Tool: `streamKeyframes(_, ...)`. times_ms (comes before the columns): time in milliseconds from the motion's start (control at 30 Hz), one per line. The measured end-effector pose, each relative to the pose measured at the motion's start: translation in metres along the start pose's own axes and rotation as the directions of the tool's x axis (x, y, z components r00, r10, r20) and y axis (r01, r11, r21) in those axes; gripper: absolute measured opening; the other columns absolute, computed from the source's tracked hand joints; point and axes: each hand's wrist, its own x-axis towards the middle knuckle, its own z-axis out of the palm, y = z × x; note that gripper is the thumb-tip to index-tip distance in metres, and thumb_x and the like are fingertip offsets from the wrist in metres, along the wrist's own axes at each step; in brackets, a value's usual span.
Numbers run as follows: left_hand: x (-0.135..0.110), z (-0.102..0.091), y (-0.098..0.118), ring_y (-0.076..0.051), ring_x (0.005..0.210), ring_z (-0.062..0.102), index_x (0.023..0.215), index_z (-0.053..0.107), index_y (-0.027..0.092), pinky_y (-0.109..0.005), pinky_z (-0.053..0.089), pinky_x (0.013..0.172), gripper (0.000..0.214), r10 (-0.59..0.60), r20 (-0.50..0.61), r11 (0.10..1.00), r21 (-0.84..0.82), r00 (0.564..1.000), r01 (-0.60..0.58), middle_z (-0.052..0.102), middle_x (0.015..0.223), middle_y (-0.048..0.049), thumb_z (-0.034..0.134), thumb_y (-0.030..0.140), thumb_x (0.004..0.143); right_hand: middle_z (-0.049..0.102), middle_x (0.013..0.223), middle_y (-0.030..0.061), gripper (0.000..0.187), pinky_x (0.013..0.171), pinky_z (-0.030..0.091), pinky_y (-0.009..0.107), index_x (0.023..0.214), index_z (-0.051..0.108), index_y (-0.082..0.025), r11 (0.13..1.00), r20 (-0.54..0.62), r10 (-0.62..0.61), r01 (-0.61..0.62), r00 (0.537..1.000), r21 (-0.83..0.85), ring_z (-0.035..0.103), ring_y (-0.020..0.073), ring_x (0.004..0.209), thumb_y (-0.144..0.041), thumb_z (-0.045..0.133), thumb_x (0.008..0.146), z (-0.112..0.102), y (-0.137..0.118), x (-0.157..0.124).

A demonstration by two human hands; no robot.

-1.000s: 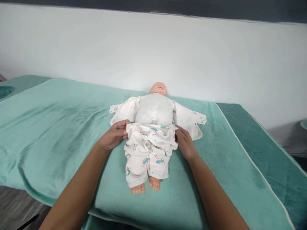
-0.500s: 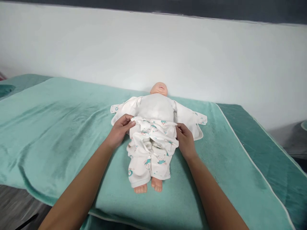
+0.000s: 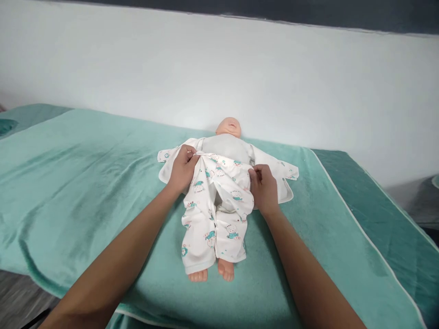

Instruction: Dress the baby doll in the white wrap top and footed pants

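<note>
A baby doll (image 3: 228, 126) lies on its back, its head toward the wall and its feet toward me. White baby trousers (image 3: 236, 196) with a bear print cover its legs; both bare feet stick out of the cuffs. My left hand (image 3: 183, 169) pinches the waistband at the doll's belly and pulls it taut. On the other side, my right hand (image 3: 264, 185) grips the waistband edge near the hip. Under the doll an open white jacket (image 3: 270, 164) is spread, sleeves out to both sides. A gap shows between the trouser legs at the crotch.
A light green plush blanket (image 3: 103, 183) with folds covers the table. Darker green cloth (image 3: 377, 201) lies at the right. Behind the doll's head stands a white wall (image 3: 219, 68) with a dark band on top.
The waistband has moved up the doll's belly, higher on the left side. The trouser legs are stretched straighter, and both hands have moved toward the doll's head, the left one farther.
</note>
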Motion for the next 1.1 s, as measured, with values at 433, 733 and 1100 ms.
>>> streamKeyframes(433,0.013,0.004,0.003,-0.02,0.101,0.056,0.09,0.064,0.023,-0.031,0.044,0.088,0.012,0.201,0.15,0.965,0.139,0.968,-0.222,0.064,0.105,-0.0044,0.061,0.035,0.092,0.06,0.104,0.0049,0.023,0.084,0.047,0.034,0.093,0.054,-0.025,0.976,0.062,0.076,-0.087,0.995,0.202,0.055,0.0211,0.097,-0.048,0.057,0.09,0.009,0.007,0.027)
streamKeyframes(733,0.046,0.017,0.007,-0.018,0.07,0.047,0.093,0.055,0.024,-0.031,0.034,0.069,0.013,0.173,0.135,0.921,0.33,0.976,-0.209,0.053,0.071,0.0017,0.054,0.036,0.098,0.049,0.068,-0.0036,0.024,0.068,0.036,0.033,0.077,0.045,-0.026,0.998,0.098,0.015,-0.009,0.995,-0.057,0.043,0.0173,0.068,-0.043,0.053,0.092,0.008,0.012,0.06)
streamKeyframes(1100,0.053,0.021,-0.02,-0.015,0.067,0.046,0.083,0.06,0.021,-0.027,0.035,0.065,0.017,-0.07,0.118,0.997,0.019,0.99,0.068,0.053,0.07,0.0028,0.065,0.036,0.088,0.053,0.071,-0.0031,0.022,0.068,0.04,0.03,0.077,0.049,-0.025,0.98,-0.005,0.179,-0.178,0.984,0.091,0.048,0.0165,0.069,-0.044,0.059,0.084,0.029,0.03,0.073)
